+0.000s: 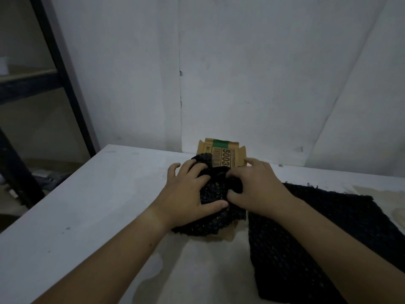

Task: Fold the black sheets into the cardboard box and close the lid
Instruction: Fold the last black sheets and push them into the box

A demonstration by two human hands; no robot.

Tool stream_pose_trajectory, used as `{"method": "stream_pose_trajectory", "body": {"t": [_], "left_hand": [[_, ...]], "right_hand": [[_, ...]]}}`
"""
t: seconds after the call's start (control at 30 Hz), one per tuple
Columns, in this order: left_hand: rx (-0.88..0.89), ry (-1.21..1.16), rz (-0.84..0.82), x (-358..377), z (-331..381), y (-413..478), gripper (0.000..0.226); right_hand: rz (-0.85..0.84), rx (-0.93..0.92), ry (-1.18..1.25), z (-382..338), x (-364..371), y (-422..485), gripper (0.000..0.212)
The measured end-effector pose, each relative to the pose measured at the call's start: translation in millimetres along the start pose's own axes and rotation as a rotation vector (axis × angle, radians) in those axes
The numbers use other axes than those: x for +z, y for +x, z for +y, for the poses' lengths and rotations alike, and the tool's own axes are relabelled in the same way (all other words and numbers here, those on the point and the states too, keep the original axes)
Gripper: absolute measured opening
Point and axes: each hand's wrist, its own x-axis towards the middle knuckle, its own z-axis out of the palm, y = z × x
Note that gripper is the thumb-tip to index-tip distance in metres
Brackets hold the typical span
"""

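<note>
A small cardboard box (230,234) sits mid-table, mostly hidden under a bunched black bubble-textured sheet (215,216). Its open lid (221,154), printed with a barcode, "5003" and a green stripe, stands up at the back. My left hand (188,196) presses on the left side of the bundle, fingers spread and thumb along its front. My right hand (258,187) grips the right side of the bundle, fingers curled into the folds. A second black sheet (311,238) lies flat on the table to the right, partly under my right forearm.
The white table (87,216) has stains near the front and ends at a left edge, beyond which stands a dark metal shelf frame (61,73). A white wall (241,73) rises just behind the box.
</note>
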Motion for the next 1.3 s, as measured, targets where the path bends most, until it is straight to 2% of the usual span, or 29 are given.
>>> {"method": "stream_pose_trajectory", "body": {"t": [0.07,0.17,0.23,0.3,0.4,0.5,0.57,0.67,0.8,0.83,0.87,0.97,1.1,1.2,1.27,1.3], "left_hand": [[-0.010,0.010,-0.024,-2,0,1,0.084],[-0.051,-0.038,-0.092,-4,-1,4,0.088],[-0.091,-0.148,-0.150,-7,-2,9,0.104],[-0.103,-0.174,-0.210,-10,-3,15,0.112],[-0.077,-0.070,-0.269,-13,-3,23,0.097],[-0.050,0.004,-0.274,-12,-4,25,0.098],[-0.034,0.029,-0.250,-11,-4,22,0.094],[-0.020,0.049,-0.245,-10,-4,20,0.091],[-0.006,0.074,-0.313,-14,-4,28,0.096],[-0.002,0.073,-0.337,-16,-4,30,0.095],[0.004,0.069,-0.357,-17,-4,32,0.092],[0.026,0.036,-0.362,-19,-5,35,0.076],[0.018,0.059,-0.346,-16,-6,32,0.092],[0.009,0.033,-0.265,-15,-3,25,0.092],[-0.001,0.020,-0.193,-13,-1,17,0.093],[-0.007,0.006,-0.147,-11,-1,13,0.092]], "right_hand": [[0.128,0.021,-0.054,-1,-1,-7,0.055],[0.102,0.052,-0.118,-4,4,-10,0.054],[0.056,0.043,-0.122,-5,6,-7,0.056],[-0.049,0.049,-0.075,-3,8,-2,0.061],[-0.317,0.109,-0.033,-1,7,10,0.072],[-0.517,0.157,-0.071,-2,0,26,0.084],[-0.589,0.154,-0.103,-4,-3,33,0.085],[-0.539,0.118,-0.127,-6,-4,30,0.076],[-0.108,-0.010,-0.023,-3,1,11,0.063],[-0.084,-0.025,0.011,-3,3,8,0.064],[-0.127,-0.025,0.031,-3,4,9,0.067],[-0.394,0.034,0.025,-4,6,18,0.084],[-0.595,0.124,0.009,-2,2,36,0.097],[-0.586,0.094,-0.015,-2,1,39,0.090],[-0.462,0.026,0.023,0,-2,33,0.077],[-0.343,-0.013,0.064,3,-4,26,0.070]]}}
